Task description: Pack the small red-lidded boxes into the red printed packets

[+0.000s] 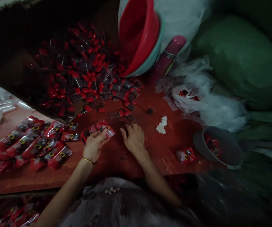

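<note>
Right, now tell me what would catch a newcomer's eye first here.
Probably the bright red basin, tilted at the top centre inside a pale green one. Next, the spread of small red-topped packets spilling from the dark open box to its left, then the left hand holding a red packet at the front.

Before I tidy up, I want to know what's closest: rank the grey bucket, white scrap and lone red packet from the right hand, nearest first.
From the right hand:
1. White scrap, just right
2. Lone red packet, right, near the table edge
3. Grey bucket, far right
</note>
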`<state>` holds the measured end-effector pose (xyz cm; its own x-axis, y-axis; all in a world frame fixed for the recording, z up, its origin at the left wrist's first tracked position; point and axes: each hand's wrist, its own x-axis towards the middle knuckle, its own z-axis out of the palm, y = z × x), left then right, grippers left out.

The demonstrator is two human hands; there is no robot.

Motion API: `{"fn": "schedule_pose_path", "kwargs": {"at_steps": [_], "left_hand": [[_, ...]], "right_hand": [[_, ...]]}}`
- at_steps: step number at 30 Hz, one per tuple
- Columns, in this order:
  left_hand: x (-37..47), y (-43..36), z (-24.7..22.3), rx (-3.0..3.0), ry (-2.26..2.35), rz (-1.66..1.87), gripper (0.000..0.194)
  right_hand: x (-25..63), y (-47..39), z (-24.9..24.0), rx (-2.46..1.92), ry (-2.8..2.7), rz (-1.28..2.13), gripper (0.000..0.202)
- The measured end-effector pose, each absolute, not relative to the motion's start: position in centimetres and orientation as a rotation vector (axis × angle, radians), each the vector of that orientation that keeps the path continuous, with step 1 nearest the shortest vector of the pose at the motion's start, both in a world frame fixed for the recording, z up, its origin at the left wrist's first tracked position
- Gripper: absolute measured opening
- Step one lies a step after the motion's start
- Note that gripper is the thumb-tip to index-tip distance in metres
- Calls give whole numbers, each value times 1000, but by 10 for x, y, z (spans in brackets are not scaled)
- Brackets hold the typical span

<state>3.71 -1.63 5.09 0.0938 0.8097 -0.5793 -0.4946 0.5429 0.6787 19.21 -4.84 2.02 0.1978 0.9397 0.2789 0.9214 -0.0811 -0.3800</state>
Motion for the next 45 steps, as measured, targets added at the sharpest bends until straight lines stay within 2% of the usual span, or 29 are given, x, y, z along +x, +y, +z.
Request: {"fn": "schedule_pose_path", "kwargs": {"at_steps": [4, 9, 13, 16, 20, 22, 31, 37, 45], "left_hand": [[42, -17, 51, 356, 1098, 969, 38], [48, -20, 46, 339, 1086, 921, 38], [47, -20, 48, 309, 1045, 847, 40], [43, -20, 51, 323, 1028, 836, 39], [43, -22, 50, 360, 1041, 872, 34], [46, -24, 50, 378, 1032, 884, 33], [44, -27, 53, 470, 1012, 867, 33], [42, -29, 50, 682, 1055, 879, 30], [57, -34, 46, 565, 999, 962, 32]], "right_hand": [[219, -72, 5, -1935, -1878, 68, 22], [228, -91, -7, -2085, -1649, -20, 44], [222, -83, -5, -2140, -1641, 91, 25], [219, -83, 5, -1956, -1518, 342, 20], [215, -97, 30, -1554, -1287, 1024, 22], [211, -103, 42, -1441, -1233, 1184, 21], [201, -102, 41, -1546, -1336, 917, 16], [197, -99, 43, -1462, -1250, 1089, 16], [184, -94, 34, -1423, -1117, 1039, 21]]}}
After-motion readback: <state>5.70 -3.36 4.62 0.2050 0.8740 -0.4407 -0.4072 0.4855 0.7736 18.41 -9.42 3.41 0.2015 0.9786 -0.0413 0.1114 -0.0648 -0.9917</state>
